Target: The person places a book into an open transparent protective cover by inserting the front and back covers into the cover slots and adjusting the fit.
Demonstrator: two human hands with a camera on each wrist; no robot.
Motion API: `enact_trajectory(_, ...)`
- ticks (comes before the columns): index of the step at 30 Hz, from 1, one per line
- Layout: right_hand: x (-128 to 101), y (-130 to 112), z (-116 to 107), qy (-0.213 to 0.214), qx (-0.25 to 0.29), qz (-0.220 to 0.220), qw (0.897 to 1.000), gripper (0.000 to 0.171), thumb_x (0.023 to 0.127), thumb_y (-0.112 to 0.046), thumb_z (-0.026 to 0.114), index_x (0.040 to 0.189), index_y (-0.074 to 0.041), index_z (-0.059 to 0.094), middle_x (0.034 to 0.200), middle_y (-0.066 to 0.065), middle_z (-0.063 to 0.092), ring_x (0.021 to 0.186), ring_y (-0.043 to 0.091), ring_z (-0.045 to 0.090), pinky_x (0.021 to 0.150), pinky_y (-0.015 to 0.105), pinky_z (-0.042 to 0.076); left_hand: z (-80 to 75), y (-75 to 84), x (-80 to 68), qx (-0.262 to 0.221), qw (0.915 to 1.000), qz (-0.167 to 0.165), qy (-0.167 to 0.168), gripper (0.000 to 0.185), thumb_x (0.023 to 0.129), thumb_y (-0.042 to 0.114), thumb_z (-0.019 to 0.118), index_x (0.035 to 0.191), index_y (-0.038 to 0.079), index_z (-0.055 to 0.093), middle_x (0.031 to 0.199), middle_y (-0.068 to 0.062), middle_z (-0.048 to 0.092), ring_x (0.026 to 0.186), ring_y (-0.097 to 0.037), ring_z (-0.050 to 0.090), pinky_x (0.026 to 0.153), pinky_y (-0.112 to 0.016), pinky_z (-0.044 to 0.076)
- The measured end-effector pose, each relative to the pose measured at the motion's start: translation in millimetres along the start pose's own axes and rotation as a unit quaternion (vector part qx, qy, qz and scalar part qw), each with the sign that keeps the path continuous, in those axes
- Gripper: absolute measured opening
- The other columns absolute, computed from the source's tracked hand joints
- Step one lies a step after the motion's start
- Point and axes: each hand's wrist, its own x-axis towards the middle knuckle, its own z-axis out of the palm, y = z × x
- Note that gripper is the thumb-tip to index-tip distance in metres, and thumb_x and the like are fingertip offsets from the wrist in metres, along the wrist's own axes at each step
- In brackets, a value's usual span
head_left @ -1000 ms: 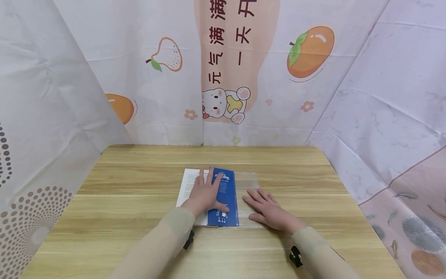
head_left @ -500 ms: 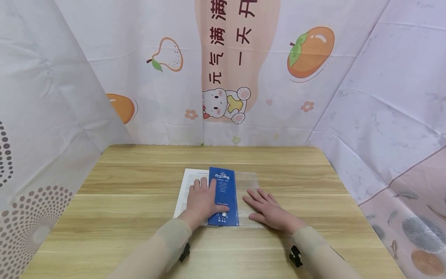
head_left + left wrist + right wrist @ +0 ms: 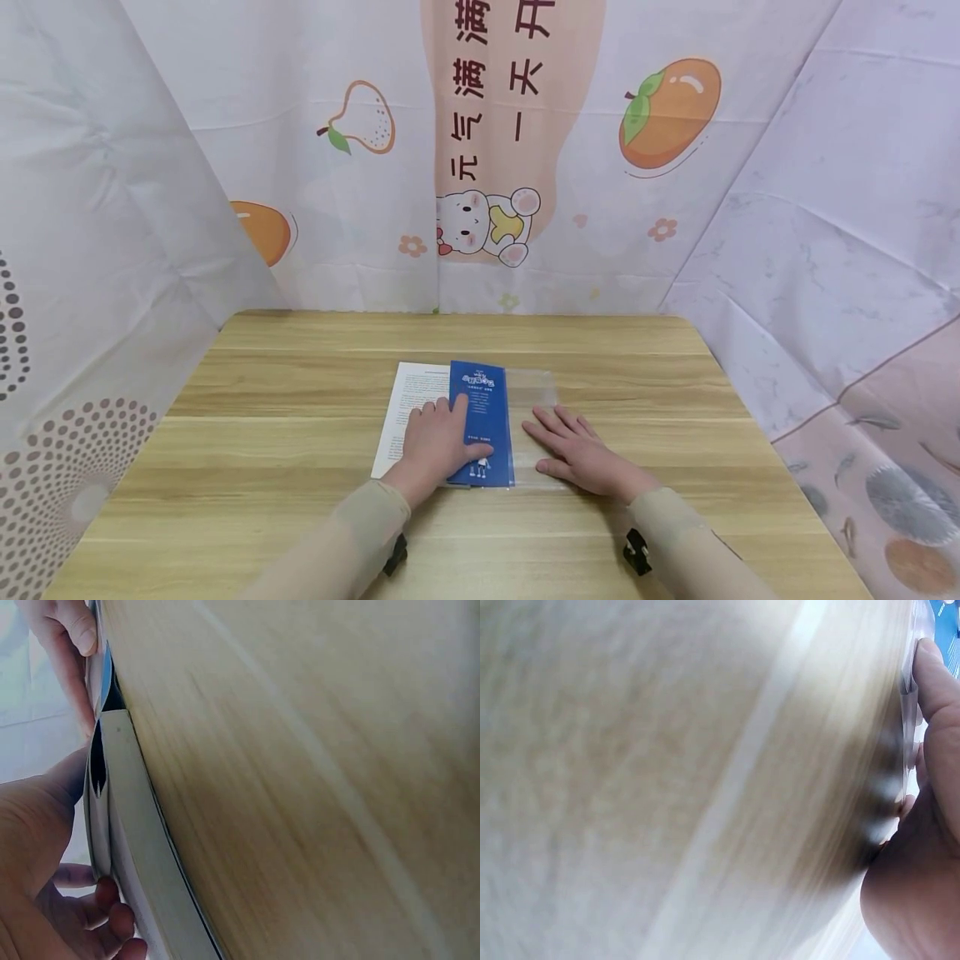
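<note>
A book lies on the table with a white printed page (image 3: 411, 400) up. A blue printed flap (image 3: 487, 417) overlaps the page's right side and reaches beyond the book's thick block (image 3: 135, 825). My left hand (image 3: 435, 442) rests on the book, thumb and index finger over the blue flap, the other fingers bent on the page. In the left wrist view its fingertips (image 3: 112, 915) lie right at the flap's raised edge. A clear plastic sheet (image 3: 528, 392) sticks out to the right. Flat on that sheet, fingers spread, lies my right hand (image 3: 581, 454).
The wooden table (image 3: 285, 400) has rounded far corners. Behind it hangs a white curtain (image 3: 300, 192) with fruit prints and lettering, and more fabric covers both sides. Black straps (image 3: 637, 552) sit at the wrists.
My left hand has slid a little toward me, its fingers drawing in from spread to bent and uncovering the flap's upper print. The right hand has stayed put.
</note>
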Motion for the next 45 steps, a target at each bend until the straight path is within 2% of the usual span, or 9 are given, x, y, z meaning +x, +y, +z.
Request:
enact_trajectory(4, -0.3, 0.0, 0.6, 0.002, 0.0, 0.0, 1.0, 0.063, 0.105, -0.039, 0.055, 0.16, -0.014, 0.036, 0.168, 0.016, 0.023, 0.153, 0.051, 0.012, 0.116, 0.073, 0.012, -2.3, 1.1, -1.3, -0.009, 0.9999, -0.006, -0.012, 0.09, 0.079, 0.071, 0.074, 0.142, 0.011, 0.051, 0.115, -0.018, 0.064, 0.101, -0.036, 0.062, 0.087, -0.053, 0.048)
enact_trajectory(9, -0.1, -1.4, 0.4, -0.004, -0.005, 0.007, 1.0, 0.063, 0.105, -0.039, 0.055, 0.16, -0.015, 0.036, 0.169, 0.014, 0.021, 0.154, 0.048, 0.011, 0.117, 0.072, 0.011, -8.9, 2.4, -5.0, -0.023, 0.9987, -0.015, -0.042, 0.088, 0.081, 0.061, 0.076, 0.147, 0.01, 0.048, 0.125, -0.02, 0.061, 0.108, -0.038, 0.06, 0.093, -0.056, 0.047)
enact_trajectory(13, 0.3, -2.9, -0.1, -0.006, -0.008, 0.01, 1.0, 0.063, 0.105, -0.039, 0.055, 0.16, -0.014, 0.036, 0.169, 0.015, 0.022, 0.154, 0.049, 0.011, 0.118, 0.072, 0.011, -11.9, 2.0, -8.4, -0.035, 0.9975, -0.019, -0.058, 0.09, 0.081, 0.058, 0.077, 0.151, 0.01, 0.045, 0.124, -0.021, 0.059, 0.105, -0.038, 0.06, 0.095, -0.057, 0.047)
enact_trajectory(17, 0.6, -3.6, -0.1, -0.007, -0.009, 0.013, 1.0, 0.063, 0.106, -0.039, 0.054, 0.16, -0.014, 0.035, 0.169, 0.015, 0.021, 0.154, 0.048, 0.011, 0.118, 0.071, 0.011, -10.9, 0.9, -12.5, -0.036, 0.9978, -0.014, -0.053, 0.085, 0.082, 0.057, 0.076, 0.149, 0.014, 0.046, 0.116, -0.019, 0.06, 0.095, -0.036, 0.061, 0.089, -0.055, 0.048)
enact_trajectory(26, 1.0, -4.4, -0.3, -0.01, -0.004, 0.016, 1.0, 0.063, 0.105, -0.04, 0.054, 0.161, -0.015, 0.035, 0.169, 0.014, 0.021, 0.154, 0.047, 0.01, 0.118, 0.071, 0.01, -10.4, 0.2, -23.3, -0.009, 0.9987, 0.024, -0.044, 0.067, 0.088, 0.053, 0.072, 0.144, 0.021, 0.056, 0.118, -0.018, 0.06, 0.089, -0.032, 0.06, 0.081, -0.051, 0.05)
enact_trajectory(36, 0.9, -4.1, -0.3, -0.007, -0.007, 0.016, 1.0, 0.063, 0.105, -0.04, 0.054, 0.16, -0.015, 0.036, 0.169, 0.014, 0.022, 0.154, 0.048, 0.011, 0.118, 0.071, 0.011, -10.3, -0.5, -32.5, 0.004, 0.9971, 0.059, -0.048, 0.06, 0.089, 0.05, 0.072, 0.142, 0.025, 0.058, 0.115, -0.017, 0.061, 0.073, -0.024, 0.058, 0.073, -0.046, 0.047)
enact_trajectory(45, 0.6, -3.3, -0.2, -0.008, -0.003, 0.016, 1.0, 0.063, 0.106, -0.039, 0.054, 0.16, -0.015, 0.035, 0.169, 0.014, 0.021, 0.154, 0.048, 0.01, 0.118, 0.071, 0.01, -15.5, 1.5, -40.0, -0.006, 0.9963, 0.071, -0.049, 0.057, 0.089, 0.046, 0.074, 0.14, 0.024, 0.061, 0.109, -0.015, 0.06, 0.067, -0.019, 0.051, 0.066, -0.04, 0.044)
